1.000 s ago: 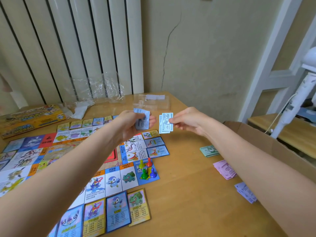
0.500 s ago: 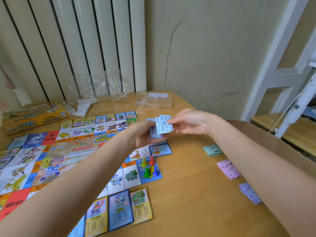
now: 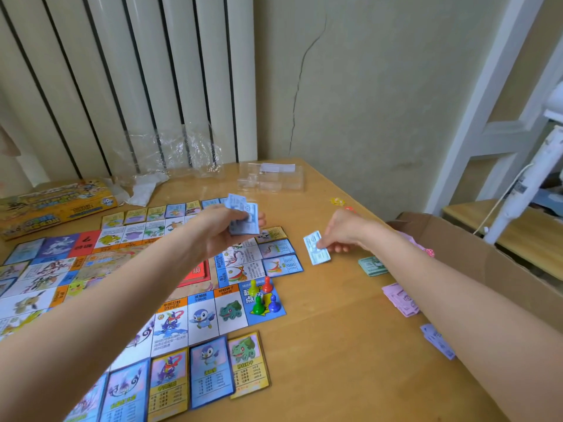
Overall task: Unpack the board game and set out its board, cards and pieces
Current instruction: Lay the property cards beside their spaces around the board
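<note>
Head: four pawns point(image 3: 262, 296) — three money piles point(image 3: 372, 265).

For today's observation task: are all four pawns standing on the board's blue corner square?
Yes, the yellow, red, green and blue pawns all stand upright on the blue corner square.

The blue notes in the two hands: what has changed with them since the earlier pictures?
The right hand drew apart from the left hand, carrying one blue note down toward the table beside the board. The left hand still grips the blue note stack. Pawns and the green, pink and purple note piles stayed put.
</note>
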The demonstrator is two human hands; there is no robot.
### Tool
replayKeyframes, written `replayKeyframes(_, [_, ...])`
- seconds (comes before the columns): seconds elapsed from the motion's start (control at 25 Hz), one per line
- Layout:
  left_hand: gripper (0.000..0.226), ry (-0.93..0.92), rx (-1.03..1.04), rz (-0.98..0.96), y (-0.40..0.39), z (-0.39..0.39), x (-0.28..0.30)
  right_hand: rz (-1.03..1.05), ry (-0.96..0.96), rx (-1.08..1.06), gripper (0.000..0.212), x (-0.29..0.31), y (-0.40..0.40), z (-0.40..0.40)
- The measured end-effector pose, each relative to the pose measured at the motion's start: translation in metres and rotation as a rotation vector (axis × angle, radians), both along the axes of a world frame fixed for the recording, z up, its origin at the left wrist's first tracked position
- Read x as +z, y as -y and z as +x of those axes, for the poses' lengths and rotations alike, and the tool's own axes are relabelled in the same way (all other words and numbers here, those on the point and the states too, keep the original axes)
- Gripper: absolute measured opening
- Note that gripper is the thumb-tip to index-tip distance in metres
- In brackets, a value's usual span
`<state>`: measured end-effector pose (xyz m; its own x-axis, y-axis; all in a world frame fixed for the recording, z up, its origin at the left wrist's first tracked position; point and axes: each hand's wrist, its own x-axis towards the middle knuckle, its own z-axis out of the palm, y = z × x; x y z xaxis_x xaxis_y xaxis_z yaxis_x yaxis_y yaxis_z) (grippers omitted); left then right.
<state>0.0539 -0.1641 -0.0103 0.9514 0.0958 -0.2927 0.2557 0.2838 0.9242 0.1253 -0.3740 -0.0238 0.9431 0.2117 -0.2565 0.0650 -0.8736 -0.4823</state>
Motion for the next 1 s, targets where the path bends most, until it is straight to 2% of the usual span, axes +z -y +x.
replayKeyframes(0.08, [0.037, -0.027, 0.009, 0.04, -0.006, -0.006, -0.004, -0.135, 0.028, 0.024, 0.021, -0.01, -0.001, 0.002])
replayKeyframes(0.2, [0.033, -0.042, 0.03, 0.077, -0.009, -0.008, -0.011, -0.321, 0.184, 0.055, 0.026, 0.0, -0.015, 0.001])
replayKeyframes(0.24, [0.025, -0.038, 0.039, 0.064, -0.011, -0.009, -0.009, -0.286, 0.228, 0.062, 0.028, 0.008, -0.023, -0.001])
replayKeyframes(0.32, [0.013, -0.028, 0.07, 0.081, -0.02, -0.009, -0.002, 0.016, 0.237, 0.122, 0.032, 0.024, -0.048, -0.004])
replayKeyframes(0.4, [0.022, -0.016, 0.103, 0.158, -0.032, -0.009, 0.003, 0.373, 0.163, 0.235, 0.024, 0.039, -0.083, -0.013])
replayKeyframes(0.44, [0.027, -0.005, 0.119, 0.203, -0.042, -0.009, 0.005, 0.468, 0.14, 0.287, 0.02, 0.044, -0.101, -0.015])
replayKeyframes(0.52, [0.026, 0.014, 0.155, 0.282, -0.065, -0.009, 0.01, 0.485, 0.164, 0.38, 0.017, 0.051, -0.137, -0.013])
replayKeyframes(0.64, [0.01, 0.013, 0.19, 0.361, -0.103, -0.007, 0.019, 0.436, 0.16, 0.464, 0.02, 0.056, -0.181, 0.001])
replayKeyframes(0.72, [0.012, 0.028, 0.199, 0.405, -0.127, 0.002, 0.025, 0.416, 0.131, 0.49, 0.02, 0.061, -0.209, 0.011])
replayKeyframes(0.8, [0.013, 0.064, 0.247, 0.371, -0.149, 0.013, 0.031, 0.408, 0.139, 0.443, 0.023, 0.062, -0.233, 0.031])
replayKeyframes(0.92, [0.006, 0.077, 0.368, 0.258, -0.185, 0.032, 0.032, 0.556, 0.121, 0.122, 0.022, 0.049, -0.259, 0.08])
replayKeyframes(1.0, [0.013, 0.031, 0.428, 0.225, -0.207, 0.043, 0.023, 0.619, 0.065, -0.043, 0.009, 0.028, -0.27, 0.106])
